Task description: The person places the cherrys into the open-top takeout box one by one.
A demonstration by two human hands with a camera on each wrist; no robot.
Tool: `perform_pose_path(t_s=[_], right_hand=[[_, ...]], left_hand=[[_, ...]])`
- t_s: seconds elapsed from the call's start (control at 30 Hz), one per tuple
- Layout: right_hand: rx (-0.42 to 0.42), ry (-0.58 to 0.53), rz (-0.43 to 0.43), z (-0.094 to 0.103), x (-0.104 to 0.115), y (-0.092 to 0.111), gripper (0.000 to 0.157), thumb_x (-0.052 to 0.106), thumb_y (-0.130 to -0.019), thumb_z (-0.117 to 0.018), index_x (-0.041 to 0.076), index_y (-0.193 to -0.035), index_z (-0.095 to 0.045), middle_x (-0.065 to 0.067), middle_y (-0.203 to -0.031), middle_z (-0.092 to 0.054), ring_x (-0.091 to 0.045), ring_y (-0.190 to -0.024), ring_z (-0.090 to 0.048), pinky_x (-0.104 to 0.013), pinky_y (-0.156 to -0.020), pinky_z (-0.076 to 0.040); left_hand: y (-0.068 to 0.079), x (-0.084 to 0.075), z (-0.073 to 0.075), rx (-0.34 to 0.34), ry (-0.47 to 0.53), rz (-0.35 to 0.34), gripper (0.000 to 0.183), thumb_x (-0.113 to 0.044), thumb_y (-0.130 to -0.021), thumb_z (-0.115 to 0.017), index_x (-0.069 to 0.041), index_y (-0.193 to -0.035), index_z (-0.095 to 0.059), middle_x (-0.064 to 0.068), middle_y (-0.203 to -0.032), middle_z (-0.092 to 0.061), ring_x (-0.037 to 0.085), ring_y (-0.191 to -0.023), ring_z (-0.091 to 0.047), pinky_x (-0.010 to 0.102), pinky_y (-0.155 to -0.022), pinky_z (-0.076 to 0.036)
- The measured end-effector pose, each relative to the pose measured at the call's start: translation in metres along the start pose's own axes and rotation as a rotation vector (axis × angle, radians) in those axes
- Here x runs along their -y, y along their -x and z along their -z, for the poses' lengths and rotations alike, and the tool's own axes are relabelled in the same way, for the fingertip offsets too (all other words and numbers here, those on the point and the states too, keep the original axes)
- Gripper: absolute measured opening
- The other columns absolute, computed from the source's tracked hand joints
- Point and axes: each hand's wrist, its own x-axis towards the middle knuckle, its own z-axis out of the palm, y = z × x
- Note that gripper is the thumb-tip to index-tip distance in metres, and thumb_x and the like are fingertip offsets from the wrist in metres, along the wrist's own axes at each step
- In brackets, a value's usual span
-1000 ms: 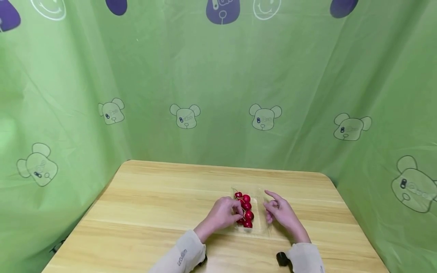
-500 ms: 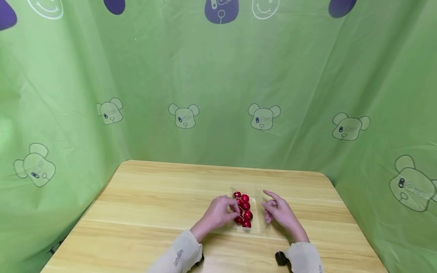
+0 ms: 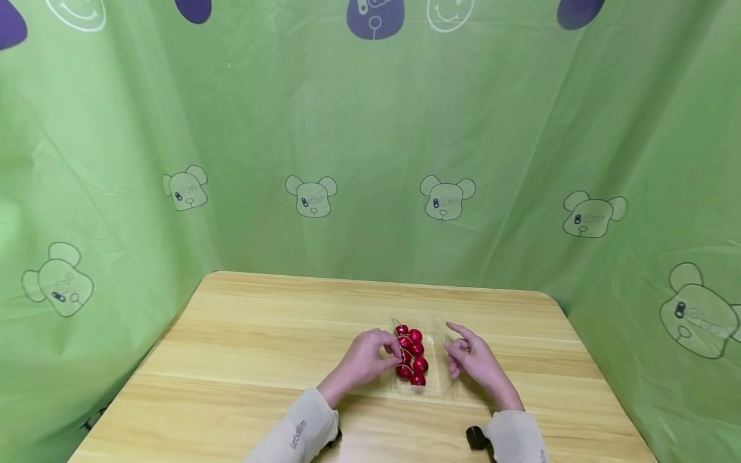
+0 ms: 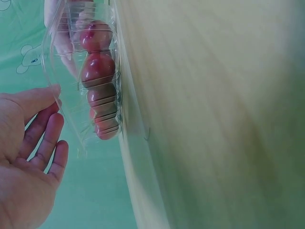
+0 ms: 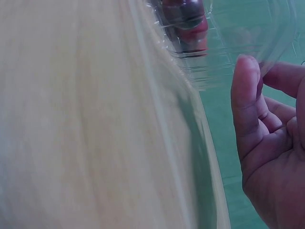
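A clear plastic box (image 3: 437,366) sits right of the table's middle, with several red cherries (image 3: 419,364) in its left part. Thin stems trail among the fruit. At the box's left edge is my left hand (image 3: 366,355), thumb and forefinger tips close together by the cherries. Whether they pinch a stem or the rim is too small to tell; its other fingers (image 4: 50,143) bend loosely. On the opposite side, my right hand (image 3: 477,363) holds the box's rim, its thumb (image 5: 246,90) against the plastic and a finger behind. In that wrist view the cherries are partly cut off.
The light wooden table (image 3: 260,334) runs out to rounded far corners. Green curtain (image 3: 370,244) with bear prints hangs around its back and sides. A black wrist piece (image 3: 477,438) sits at the right cuff.
My left hand has drawn leftward from over the cherries to the box's left edge, uncovering the near-left cherries. The right hand and the box stay put; the head view shifts slightly.
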Motion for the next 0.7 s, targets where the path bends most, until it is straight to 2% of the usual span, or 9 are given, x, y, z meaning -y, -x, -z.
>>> perform_pose_path(t_s=[0.27,0.43,0.57,0.7], right_hand=[[0.003,-0.018,-0.007,0.002,0.0,0.002,0.064,0.01,-0.105,-0.059,-0.001,-0.16,-0.028,-0.023,-0.082,-0.063,-0.018,-0.058,-0.063,-0.036,-0.057,-0.061],[0.024,-0.026,-0.007,0.003,0.001,0.002,0.066,0.012,-0.106,-0.059,-0.001,-0.161,-0.025,-0.025,-0.083,-0.062,-0.018,-0.059,-0.064,-0.037,-0.058,-0.062],[0.003,0.013,0.013,0.004,0.003,-0.001,0.066,0.016,-0.106,-0.059,0.001,-0.161,-0.027,-0.026,-0.093,-0.063,-0.022,-0.068,-0.066,-0.038,-0.063,-0.063],[-0.079,0.137,0.063,0.007,0.006,-0.005,0.063,0.02,-0.106,-0.06,0.003,-0.16,-0.032,-0.022,-0.112,-0.062,-0.025,-0.089,-0.066,-0.032,-0.074,-0.062]], left_hand=[[0.0,0.001,-0.001,0.003,0.015,0.0,0.015,-0.014,-0.088,-0.083,-0.025,-0.085,-0.073,-0.018,-0.087,-0.07,0.001,-0.086,-0.063,0.023,-0.088,-0.051],[0.002,0.0,0.005,-0.031,0.007,-0.005,0.009,-0.016,-0.091,-0.079,-0.023,-0.093,-0.074,-0.015,-0.091,-0.072,0.009,-0.089,-0.066,0.025,-0.087,-0.05],[0.003,0.004,0.017,-0.065,-0.005,0.013,0.014,-0.016,-0.094,-0.076,-0.019,-0.108,-0.073,-0.009,-0.102,-0.074,0.014,-0.095,-0.067,0.029,-0.09,-0.053],[0.004,0.015,0.041,-0.089,-0.036,0.042,0.028,-0.018,-0.096,-0.073,-0.015,-0.123,-0.07,-0.002,-0.116,-0.073,0.016,-0.105,-0.067,0.036,-0.097,-0.055]])
